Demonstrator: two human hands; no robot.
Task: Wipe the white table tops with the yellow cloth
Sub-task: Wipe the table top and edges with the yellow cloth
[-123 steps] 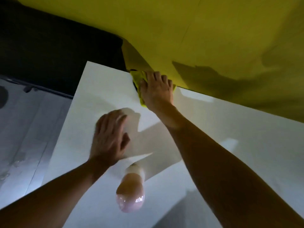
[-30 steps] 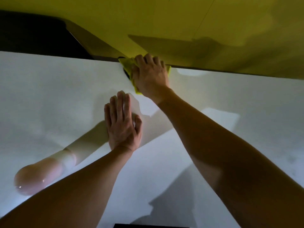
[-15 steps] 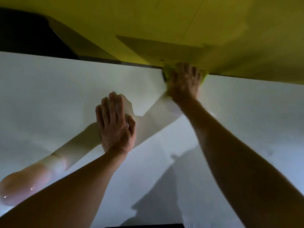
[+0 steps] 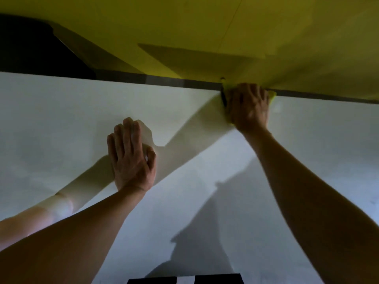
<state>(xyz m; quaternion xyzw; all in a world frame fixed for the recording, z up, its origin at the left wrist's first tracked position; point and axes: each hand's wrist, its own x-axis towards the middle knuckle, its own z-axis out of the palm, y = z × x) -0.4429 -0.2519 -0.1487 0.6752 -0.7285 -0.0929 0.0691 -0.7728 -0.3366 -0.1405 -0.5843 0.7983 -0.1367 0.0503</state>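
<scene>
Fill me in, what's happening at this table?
A person is wiping a white table top. The right hand presses a yellow cloth against the far edge, next to a yellow wall; only slivers of cloth show around the hand. The left hand lies flat on the surface nearer the person, fingers straight, holding nothing.

The worktop [image 4: 307, 160] is white, smooth and glossy, mirroring both forearms and the hands. At 1 o'clock a sliver of yellow cloth [image 4: 272, 97] shows soft and matt under the right hand [image 4: 249, 107]. The yellow wall [image 4: 205, 27] at 12 o'clock looks smooth and matt, with a thin seam.
</scene>
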